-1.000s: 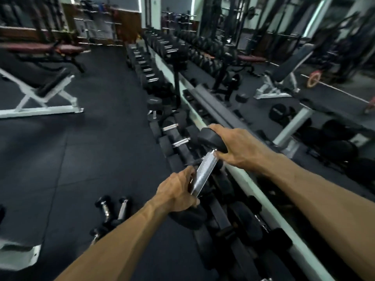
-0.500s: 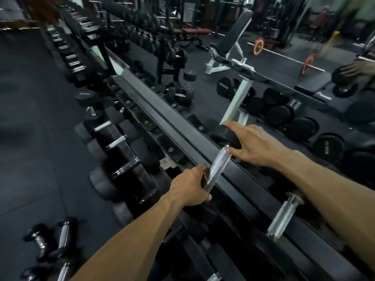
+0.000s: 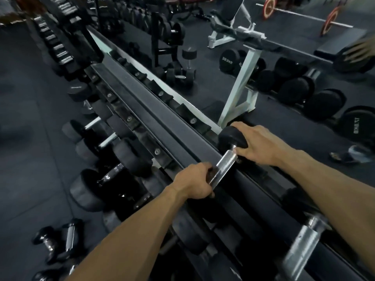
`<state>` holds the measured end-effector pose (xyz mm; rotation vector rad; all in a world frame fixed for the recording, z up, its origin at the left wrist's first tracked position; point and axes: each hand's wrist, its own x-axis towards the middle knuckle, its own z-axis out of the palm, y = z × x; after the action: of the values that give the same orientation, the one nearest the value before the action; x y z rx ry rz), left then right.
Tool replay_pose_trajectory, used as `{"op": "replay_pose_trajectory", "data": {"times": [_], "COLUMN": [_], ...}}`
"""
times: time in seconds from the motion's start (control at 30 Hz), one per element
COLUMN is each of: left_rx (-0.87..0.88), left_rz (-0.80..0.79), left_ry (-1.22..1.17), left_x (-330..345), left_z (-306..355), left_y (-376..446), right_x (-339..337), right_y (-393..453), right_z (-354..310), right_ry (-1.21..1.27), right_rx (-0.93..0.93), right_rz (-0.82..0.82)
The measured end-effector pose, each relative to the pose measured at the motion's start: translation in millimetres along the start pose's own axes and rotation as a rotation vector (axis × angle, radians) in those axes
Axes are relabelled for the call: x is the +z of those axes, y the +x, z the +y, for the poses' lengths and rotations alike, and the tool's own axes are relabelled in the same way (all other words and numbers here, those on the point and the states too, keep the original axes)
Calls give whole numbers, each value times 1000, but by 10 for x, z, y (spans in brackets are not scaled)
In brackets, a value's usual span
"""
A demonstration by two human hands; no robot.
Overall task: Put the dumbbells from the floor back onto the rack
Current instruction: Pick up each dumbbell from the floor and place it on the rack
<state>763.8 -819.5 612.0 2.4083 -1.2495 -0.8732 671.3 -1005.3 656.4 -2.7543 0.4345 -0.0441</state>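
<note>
Black-ended dumbbell (image 3: 225,162) (chrome handle) lies tilted across the rack (image 3: 162,116).

Long black rack (image 3: 162,118) running diagonally, top rail mostly bare; dumbbell (image 3: 225,165) lying across it, another (image 3: 302,246) nearer. Lower tier packed with dumbbells (image 3: 105,175). Dark rubber floor (image 3: 30,138) with small dumbbells (image 3: 60,240) lying beside the rack.

dumbbell (image 3: 225,165): shiny metal handle (matt black ends) | rack (image 3: 162,118): matt black
</note>
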Motion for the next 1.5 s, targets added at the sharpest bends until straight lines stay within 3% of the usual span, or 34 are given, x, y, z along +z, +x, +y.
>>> {"op": "replay_pose_trajectory", "data": {"times": [0.47,0.8,1.03,1.5], "left_rx": [17,74,-43,-369], "left_rz": [-31,184,264,542], "left_ry": [105,-38,41,83], "left_x": [-29,-87,-305,-527], "left_z": [80,-304,-894,-2978], "left_y": [40,-417,-1142,-3502], "right_x": [54,-124,-29,941], "right_y": [-112,-32,247,367], "right_z": [79,-279,-1367,-4424], "right_ry": [59,-234,-269,-327], "right_rx": [129,102,-184,-483], "right_rz": [-24,-36,56,-109]}}
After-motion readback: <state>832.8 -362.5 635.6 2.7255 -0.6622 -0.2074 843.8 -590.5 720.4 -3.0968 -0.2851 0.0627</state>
